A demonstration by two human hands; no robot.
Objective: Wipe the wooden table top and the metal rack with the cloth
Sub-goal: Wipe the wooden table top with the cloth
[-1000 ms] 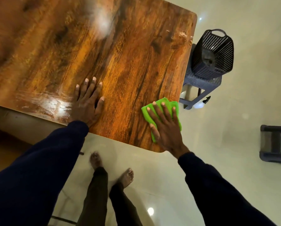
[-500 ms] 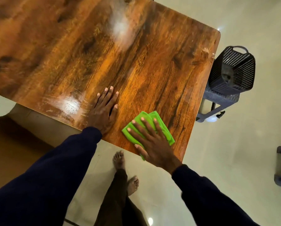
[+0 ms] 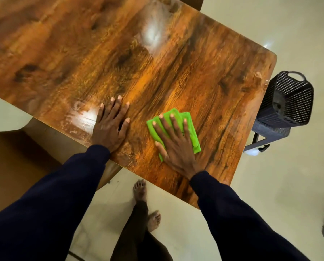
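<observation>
Pressing the cloth (image 3: 192, 133) flat on the table (image 3: 176, 72), the right hand (image 3: 176, 146) lay palm down with its fingers straight and fanned apart. It covered most of the folded green square, so that only the far edge and the right side showed past the fingers. The cloth sat near the table's near right corner, a little in from the near edge. The left hand (image 3: 110, 127) rested just to its left on bare wood, also flat, with fingers straight and close together and the thumb out to the side. It touched the table but not the cloth, and probably served as a brace.

The cloth looked soft, thin and light, folded into several layers. Pushed from one edge it would likely bunch or come unfolded. The better hold seemed to be the one shown: palm over the middle, fingertips spread toward the leading edge, weight bearing down. The table top was glossy and threw back glare, so the cloth should slide easily and the pressure would have to come from the hand.

A pale, streaky patch lay beside the left hand. Whether it was residue or only reflected light was unclear. The wide stretch of wood farther off suggested much of the top was not yet wiped.

Beyond the table's right end a dark mesh basket (image 3: 287, 98) stood on a grey stand (image 3: 268, 131). Whether that was the metal rack could not be told.
</observation>
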